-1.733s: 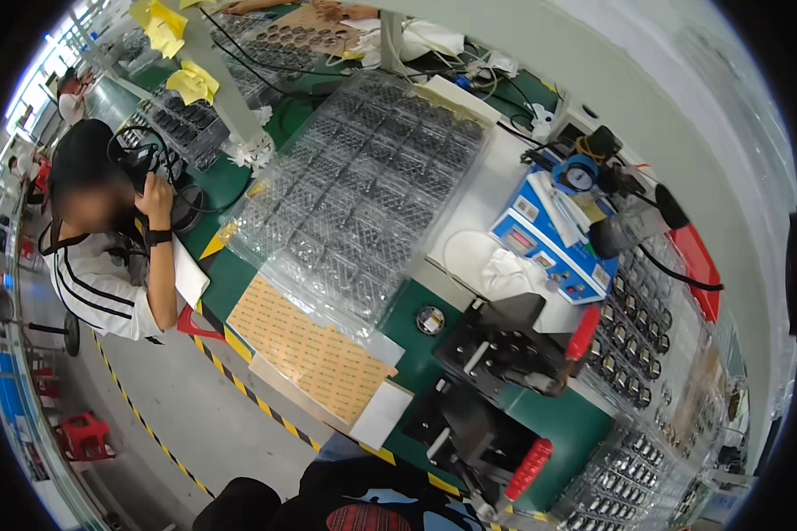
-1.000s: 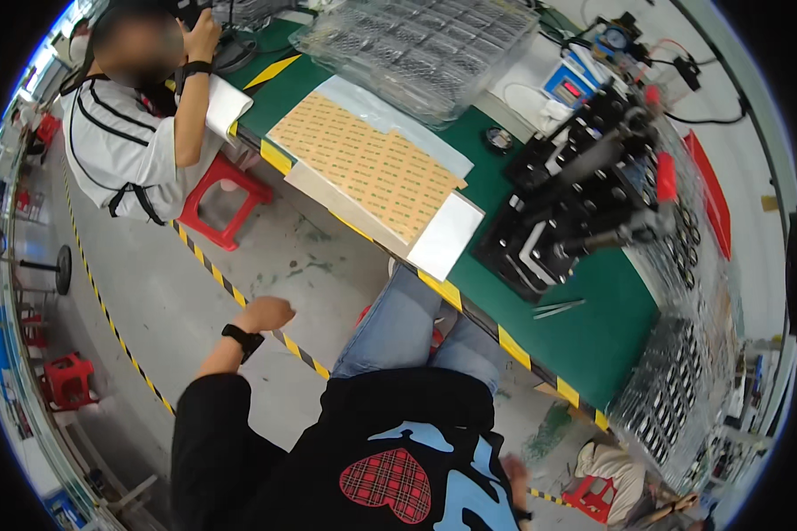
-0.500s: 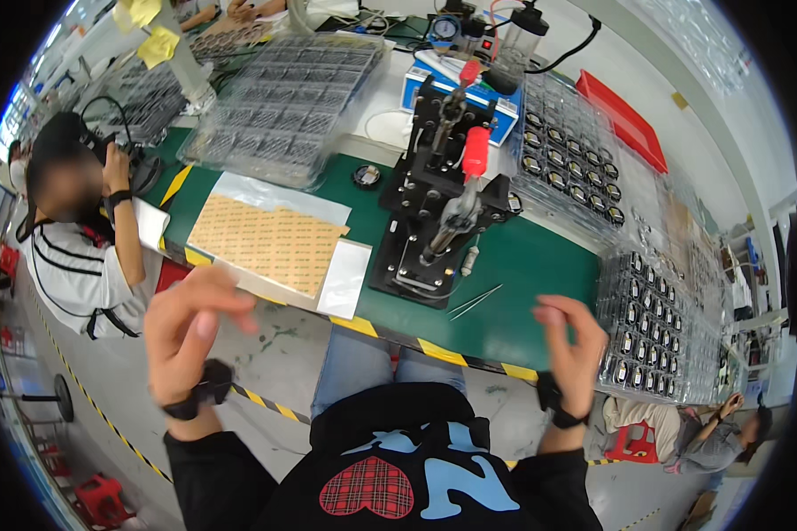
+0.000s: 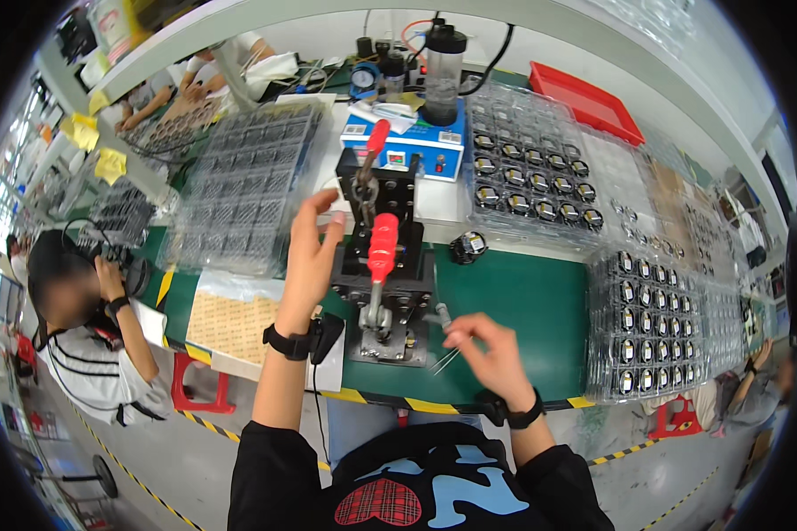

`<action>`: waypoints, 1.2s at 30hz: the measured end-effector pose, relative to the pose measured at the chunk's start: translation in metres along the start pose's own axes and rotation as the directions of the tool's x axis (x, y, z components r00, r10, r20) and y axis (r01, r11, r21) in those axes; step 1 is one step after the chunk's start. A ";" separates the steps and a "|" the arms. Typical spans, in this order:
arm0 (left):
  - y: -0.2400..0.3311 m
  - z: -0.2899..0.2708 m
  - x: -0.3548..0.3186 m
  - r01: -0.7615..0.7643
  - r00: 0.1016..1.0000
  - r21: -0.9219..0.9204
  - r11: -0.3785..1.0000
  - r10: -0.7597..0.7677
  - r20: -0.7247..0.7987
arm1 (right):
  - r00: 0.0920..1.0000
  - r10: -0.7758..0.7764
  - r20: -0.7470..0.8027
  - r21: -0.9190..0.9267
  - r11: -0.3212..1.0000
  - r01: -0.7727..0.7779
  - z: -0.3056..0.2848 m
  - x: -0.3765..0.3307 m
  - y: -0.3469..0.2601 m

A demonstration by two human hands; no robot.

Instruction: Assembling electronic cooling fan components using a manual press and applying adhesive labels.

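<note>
My left hand [image 4: 310, 252] reaches up beside the left flank of a black clamp fixture [image 4: 390, 292] with red handles, thumb and forefinger apart, nothing visible between them. Behind that hand, part of the bench is hidden. My right hand [image 4: 491, 354] is low at the fixture's right, thumb and fingertips closed at the upper end of thin metal tweezers [image 4: 443, 363]. A small clear tube [image 4: 443, 311] lies just beyond those fingertips. On the green mat right of the fixture rests a round black part [image 4: 468, 248].
Clear trays of black parts [image 4: 540, 181] stand back right, with another stack [image 4: 651, 327] at right. Empty trays [image 4: 243, 186] and a tan sticker sheet [image 4: 230, 323] are left. Behind are a blue box [image 4: 403, 142] and a red bin [image 4: 584, 102]. A person [image 4: 88, 327] is at far left.
Both hands have moved inward from the bench's front: the left to the fixture's left side, the right onto the tweezers. My view has shifted; the round part left of the fixture is no longer visible.
</note>
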State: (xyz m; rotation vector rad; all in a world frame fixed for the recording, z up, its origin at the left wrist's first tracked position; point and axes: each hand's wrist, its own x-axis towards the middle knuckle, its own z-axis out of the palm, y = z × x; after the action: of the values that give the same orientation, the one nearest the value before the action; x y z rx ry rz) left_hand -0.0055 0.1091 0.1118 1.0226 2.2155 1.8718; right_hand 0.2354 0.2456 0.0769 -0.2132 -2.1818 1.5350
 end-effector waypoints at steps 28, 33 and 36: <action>-0.010 0.034 0.133 0.125 0.992 -0.718 0.685 -0.092 0.086 | 0.964 0.258 -0.069 0.235 0.943 -0.236 0.027 0.107 0.069; -0.014 0.031 0.133 0.104 0.993 -0.702 0.704 -0.041 0.107 | 0.961 0.274 -0.031 0.290 0.923 -0.253 0.030 0.107 0.069; -0.015 0.030 0.132 0.111 0.993 -0.707 0.698 -0.057 0.099 | 0.963 0.269 -0.003 0.265 0.929 -0.258 0.031 0.106 0.072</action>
State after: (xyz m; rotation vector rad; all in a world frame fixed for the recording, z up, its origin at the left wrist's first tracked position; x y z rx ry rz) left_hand -0.1009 0.2028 0.1376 0.7826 1.2286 2.2915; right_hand 0.1179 0.2859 0.0315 -0.4616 -1.9531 1.9306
